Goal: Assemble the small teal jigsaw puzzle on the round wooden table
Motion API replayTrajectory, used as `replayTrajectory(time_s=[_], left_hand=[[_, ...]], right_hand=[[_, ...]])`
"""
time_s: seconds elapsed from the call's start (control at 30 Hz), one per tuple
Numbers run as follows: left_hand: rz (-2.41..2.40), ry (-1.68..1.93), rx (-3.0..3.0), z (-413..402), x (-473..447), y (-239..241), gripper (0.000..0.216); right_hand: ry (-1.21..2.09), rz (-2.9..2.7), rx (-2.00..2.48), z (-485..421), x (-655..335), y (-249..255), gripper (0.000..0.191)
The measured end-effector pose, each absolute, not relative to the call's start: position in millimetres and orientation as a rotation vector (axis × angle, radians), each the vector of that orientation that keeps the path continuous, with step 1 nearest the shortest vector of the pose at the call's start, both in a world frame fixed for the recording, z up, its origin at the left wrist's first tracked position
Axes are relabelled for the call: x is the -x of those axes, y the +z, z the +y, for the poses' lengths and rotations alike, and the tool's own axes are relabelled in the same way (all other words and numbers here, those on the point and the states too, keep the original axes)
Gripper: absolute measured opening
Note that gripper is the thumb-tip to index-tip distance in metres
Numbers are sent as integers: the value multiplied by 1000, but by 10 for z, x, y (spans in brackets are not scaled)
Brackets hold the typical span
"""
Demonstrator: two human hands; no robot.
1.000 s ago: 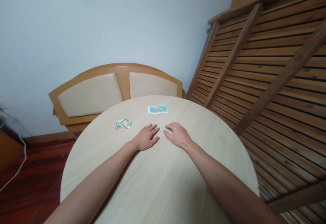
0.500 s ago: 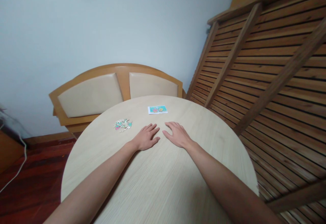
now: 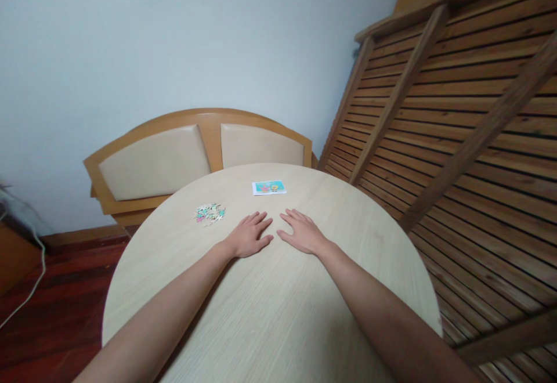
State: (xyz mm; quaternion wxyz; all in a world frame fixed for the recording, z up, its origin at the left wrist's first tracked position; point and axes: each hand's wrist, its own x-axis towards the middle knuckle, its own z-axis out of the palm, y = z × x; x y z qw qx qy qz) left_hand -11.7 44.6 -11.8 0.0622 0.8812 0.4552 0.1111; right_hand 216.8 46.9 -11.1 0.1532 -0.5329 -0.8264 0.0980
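On the surface: round pale wooden surface (image 3: pixel 270 313) carries everything.
Left hand (image 3: pixel 249 236): flat, released, empty.
Right hand (image 3: pixel 303 233): flat, released, empty.
Puzzle: heap of small colourful jigsaw pieces (image 3: pixel 209 213) left of the left hand, unassembled.
Reference: small turquoise picture card (image 3: pixel 268 187) beyond both hands, untouched.

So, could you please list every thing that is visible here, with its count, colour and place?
round table: one, pale wood, centre and foreground
pile of puzzle pieces: one small heap, mixed teal, pink and white, on the table, to the left of the left hand
picture card: one, teal with a white border, flat near the far edge of the table
headboard: one, orange wood with two beige pads, against the wall behind the table
slatted bed frame: one, brown wood, leaning at the right
cable: one, white, on the dark red floor at the left
left hand: flat on the table, holding nothing
right hand: flat on the table, holding nothing
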Motion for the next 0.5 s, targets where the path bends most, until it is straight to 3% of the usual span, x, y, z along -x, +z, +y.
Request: replayTrajectory(time_s=[0.3, 0.5], left_hand=[[1469, 470, -2697, 479, 132, -103, 54], [2221, 679, -2380, 616, 453, -15, 50]], right_hand=[[286, -2386, 1538, 445, -2164, -79, 71], [285, -2400, 1533, 465, -2200, -114, 72]])
